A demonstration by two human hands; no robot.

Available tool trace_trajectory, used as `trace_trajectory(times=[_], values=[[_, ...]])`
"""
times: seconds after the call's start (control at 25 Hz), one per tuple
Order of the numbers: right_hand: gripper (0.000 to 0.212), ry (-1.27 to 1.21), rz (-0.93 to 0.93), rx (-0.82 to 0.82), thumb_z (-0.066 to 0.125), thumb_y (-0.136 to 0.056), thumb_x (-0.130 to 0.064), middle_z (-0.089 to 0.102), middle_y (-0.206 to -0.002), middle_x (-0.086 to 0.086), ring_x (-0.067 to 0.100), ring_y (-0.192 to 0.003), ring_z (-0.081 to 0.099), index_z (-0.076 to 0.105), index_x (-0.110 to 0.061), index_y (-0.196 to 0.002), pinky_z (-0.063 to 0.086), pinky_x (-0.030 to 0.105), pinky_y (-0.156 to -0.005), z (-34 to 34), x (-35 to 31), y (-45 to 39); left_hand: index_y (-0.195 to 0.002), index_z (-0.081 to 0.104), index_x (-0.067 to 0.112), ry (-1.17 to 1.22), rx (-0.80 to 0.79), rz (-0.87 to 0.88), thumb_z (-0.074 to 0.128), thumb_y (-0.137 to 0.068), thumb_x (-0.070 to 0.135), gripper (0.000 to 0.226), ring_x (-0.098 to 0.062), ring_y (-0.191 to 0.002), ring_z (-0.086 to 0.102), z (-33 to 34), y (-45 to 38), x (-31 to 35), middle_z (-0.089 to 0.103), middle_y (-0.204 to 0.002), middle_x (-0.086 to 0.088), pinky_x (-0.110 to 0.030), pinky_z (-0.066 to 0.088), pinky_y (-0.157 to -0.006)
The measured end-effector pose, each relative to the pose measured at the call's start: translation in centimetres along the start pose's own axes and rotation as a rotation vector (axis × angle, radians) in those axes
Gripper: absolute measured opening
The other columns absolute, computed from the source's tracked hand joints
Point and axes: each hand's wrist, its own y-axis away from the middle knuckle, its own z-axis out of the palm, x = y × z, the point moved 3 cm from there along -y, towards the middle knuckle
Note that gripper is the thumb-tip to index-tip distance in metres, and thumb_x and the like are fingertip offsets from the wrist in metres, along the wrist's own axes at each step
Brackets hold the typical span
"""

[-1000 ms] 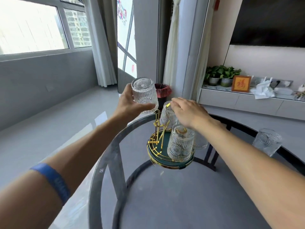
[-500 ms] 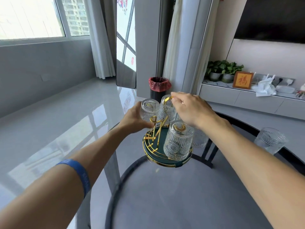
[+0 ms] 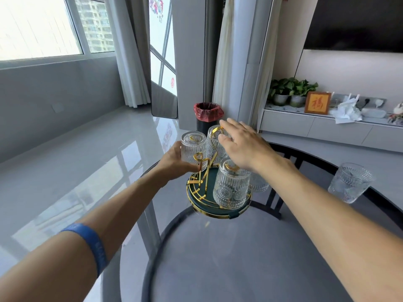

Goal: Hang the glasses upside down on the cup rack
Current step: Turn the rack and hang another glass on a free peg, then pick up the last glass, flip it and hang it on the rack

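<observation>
The cup rack (image 3: 197, 200) has a round dark green tray with a gold rim and gold wire pegs, and stands on the glass table. My left hand (image 3: 174, 163) grips a ribbed clear glass (image 3: 193, 147) that sits upside down over a peg at the rack's left. My right hand (image 3: 242, 143) hovers with fingers spread just off the gold top loop. Upside-down glasses hang at the front (image 3: 231, 184), at the back (image 3: 214, 140) and at the right (image 3: 258, 183), the last partly hidden by my right arm. One more glass (image 3: 349, 182) stands upright on the table, far right.
The round glass table (image 3: 229, 258) has a dark rim and dark legs showing through it. A black bin (image 3: 208, 115) with a red liner stands on the floor behind the rack. A low cabinet with plants and a framed picture runs along the right wall.
My left hand brought the glass down from above the rack and set it upside down over the left peg. My right hand let go of the top loop and spread its fingers.
</observation>
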Motion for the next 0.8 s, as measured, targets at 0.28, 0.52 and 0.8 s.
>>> trace_trajectory(times=[0.28,0.52,0.8], values=[[0.055,-0.287,0.127,0.294,0.036,-0.101,-0.042,0.022,-0.164,-0.002,0.012,-0.150,0.018,0.031,-0.024,-0.153,0.015,0.028,-0.117,-1.6,6.1,7.8,-0.148,0.042,0.020,-0.212,0.395,0.469,0.068,-0.085,0.012,0.068,-0.024,-0.135,0.046,-1.3,7.8,9.2,0.050,-0.149,-0.007,-0.031,0.034,-0.105],[0.059,-0.411,0.517,0.267,0.044,-0.092,-0.013,0.047,-0.146,-0.002,0.016,-0.134,0.042,0.036,-0.021,-0.150,0.028,0.027,-0.104,-1.7,14.9,16.9,-0.157,0.025,0.022,-0.209,0.071,0.777,0.063,-0.083,0.023,0.083,-0.011,-0.142,0.032,11.2,15.5,16.4,0.038,-0.156,0.003,-0.011,0.018,-0.110],[0.064,-0.613,0.695,0.313,0.065,-0.086,-0.032,0.049,-0.149,-0.001,0.017,-0.137,0.044,0.043,-0.032,-0.145,0.040,0.035,-0.105,-1.6,22.4,23.9,-0.159,0.014,0.020,-0.320,-0.147,0.544,0.072,-0.080,0.025,0.098,-0.022,-0.146,0.027,24.3,11.8,15.6,0.030,-0.161,-0.002,-0.026,0.023,-0.111]])
